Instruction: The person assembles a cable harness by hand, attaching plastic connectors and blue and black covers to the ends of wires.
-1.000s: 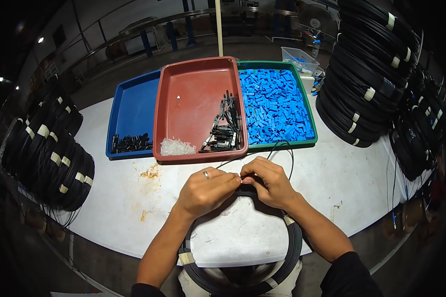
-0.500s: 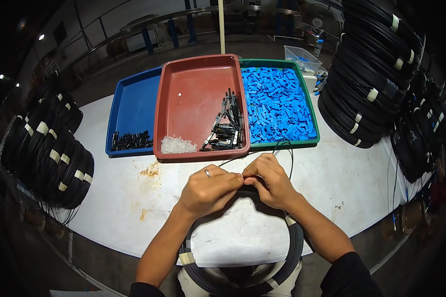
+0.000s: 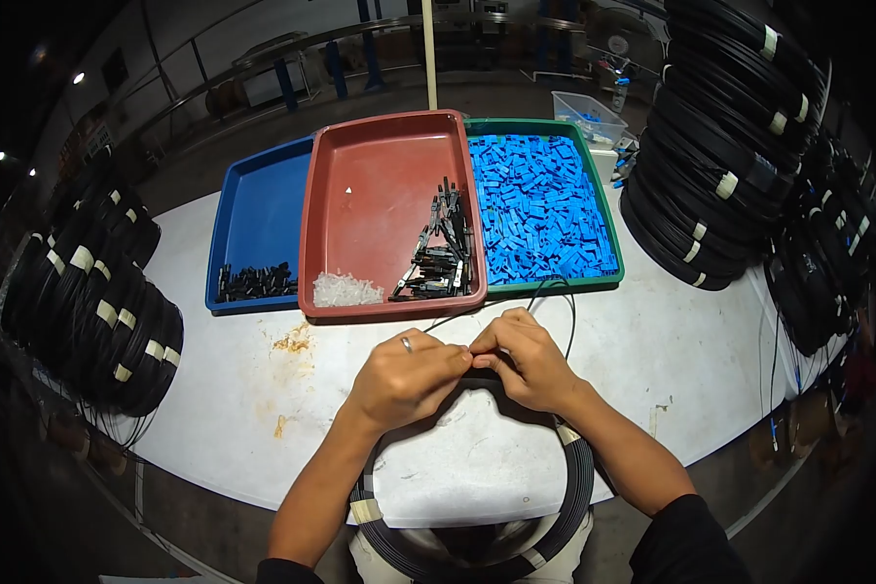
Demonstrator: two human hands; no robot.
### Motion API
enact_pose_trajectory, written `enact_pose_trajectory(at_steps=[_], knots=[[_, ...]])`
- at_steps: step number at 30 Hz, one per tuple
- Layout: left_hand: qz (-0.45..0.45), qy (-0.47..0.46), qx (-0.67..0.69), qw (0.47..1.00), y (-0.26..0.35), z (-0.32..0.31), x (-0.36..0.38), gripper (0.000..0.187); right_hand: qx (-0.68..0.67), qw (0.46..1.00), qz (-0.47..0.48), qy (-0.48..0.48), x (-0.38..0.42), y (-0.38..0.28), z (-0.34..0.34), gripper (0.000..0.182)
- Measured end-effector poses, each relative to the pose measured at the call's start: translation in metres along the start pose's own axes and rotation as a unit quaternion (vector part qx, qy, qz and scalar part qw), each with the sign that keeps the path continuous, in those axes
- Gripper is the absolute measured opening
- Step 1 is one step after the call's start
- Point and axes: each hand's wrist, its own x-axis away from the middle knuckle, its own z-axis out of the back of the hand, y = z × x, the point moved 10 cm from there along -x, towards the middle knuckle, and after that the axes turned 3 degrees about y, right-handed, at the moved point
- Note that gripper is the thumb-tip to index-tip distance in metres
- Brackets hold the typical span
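Observation:
My left hand (image 3: 411,378), with a ring on one finger, is closed, its thumb and fingertips pinched together. Against it press the closed fingertips of my right hand (image 3: 524,362). Whatever small piece lies between the fingertips is hidden. A thin black cable (image 3: 573,321) loops up behind my right hand and runs left to the back of my left hand, where it disappears. Below both hands, a coil of black cable (image 3: 581,477) bound with pale tape rests on the table edge and over my lap.
A red tray (image 3: 380,214) holds black connector parts (image 3: 443,263) and clear small pieces (image 3: 346,290). Beside it stand a blue tray (image 3: 263,204) with black parts and a green tray (image 3: 608,209) full of blue clips. Stacked cable coils (image 3: 715,146) rise at right, more coils (image 3: 107,311) at left.
The view has shifted slightly. Both hands keep the same pinch, with the right fingers only a little differently bent.

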Motion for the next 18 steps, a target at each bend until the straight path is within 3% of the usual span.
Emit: enact_pose_trajectory(at_steps=[2,3,4,6,8,9,10,11,12,14,16,17,18], knots=[[0.209,0.07,0.162,0.962,-0.035,0.007,0.008,0.012,0.069,0.987,0.134,0.062,0.001,-0.028,0.011,0.013],[0.289,0.057,0.2,0.934,-0.045,0.003,0.013,0.009,0.067,0.987,0.136,0.059,0.0,-0.029,0.011,0.013],[0.289,0.059,0.2,0.934,-0.045,0.005,0.013,0.009,0.116,0.971,0.193,0.077,0.003,-0.041,0.012,0.015],[0.478,0.002,0.451,0.754,-0.061,-0.034,0.041,0.01,0.168,0.95,0.247,0.096,0.009,-0.052,0.014,0.016],[0.471,-0.011,0.454,0.756,-0.06,-0.037,0.042,0.014,0.164,0.956,0.23,0.074,0.007,-0.049,0.01,0.015],[0.33,0.009,0.304,0.894,-0.05,-0.016,0.021,0.016,0.114,0.979,0.164,0.028,0.002,-0.034,0.009,0.012],[0.167,0.028,0.136,0.976,-0.026,0.0,0.006,0.018,0.116,0.979,0.164,0.03,0.004,-0.032,0.008,0.012],[0.035,0.001,0.036,0.999,-0.005,-0.001,0.001,0.021,0.036,0.998,0.06,0.005,0.003,-0.007,0.002,0.011],[0.032,-0.002,0.037,0.999,-0.006,-0.002,0.001,0.021,-0.044,0.998,-0.045,-0.02,0.005,0.014,-0.006,0.011],[-0.01,0.029,-0.012,0.999,0.001,0.004,0.001,0.022,-0.05,0.998,-0.046,-0.011,0.003,0.011,-0.004,0.01],[0.012,0.043,0.027,0.999,0.002,0.012,-0.002,0.019,0.029,0.994,0.095,0.044,0.002,-0.018,0.008,0.012],[0.19,0.033,0.135,0.972,-0.026,0.008,0.003,0.016,0.028,0.994,0.096,0.039,0.0,-0.02,0.008,0.012],[0.359,0.023,0.238,0.902,-0.05,-0.004,0.02,0.014,0.092,0.979,0.17,0.066,0.001,-0.039,0.012,0.012]])
